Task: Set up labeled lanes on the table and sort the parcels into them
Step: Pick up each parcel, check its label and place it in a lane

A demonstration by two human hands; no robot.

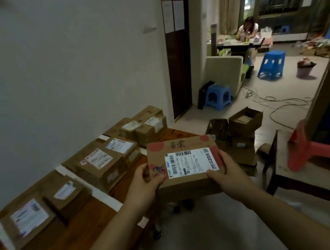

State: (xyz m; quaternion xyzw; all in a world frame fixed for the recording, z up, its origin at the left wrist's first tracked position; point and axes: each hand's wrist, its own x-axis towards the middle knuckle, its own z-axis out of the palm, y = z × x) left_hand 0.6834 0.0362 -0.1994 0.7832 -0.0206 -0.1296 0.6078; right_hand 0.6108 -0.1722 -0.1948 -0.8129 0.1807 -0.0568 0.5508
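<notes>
Head view: the left hand (146,179) and the right hand (222,171) grip one cardboard box (183,143) by its side edges, thumbs on top. It is held in the air beside the wooden table (85,225), where other boxes (100,164) sit between white tape strips (106,195).

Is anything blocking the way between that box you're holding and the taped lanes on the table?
Nothing visible does. Both the left hand and right hand grip the parcel in open air near the edge of the table. The sorted parcels fill the lanes' wall side, leaving wood showing in front.
</notes>
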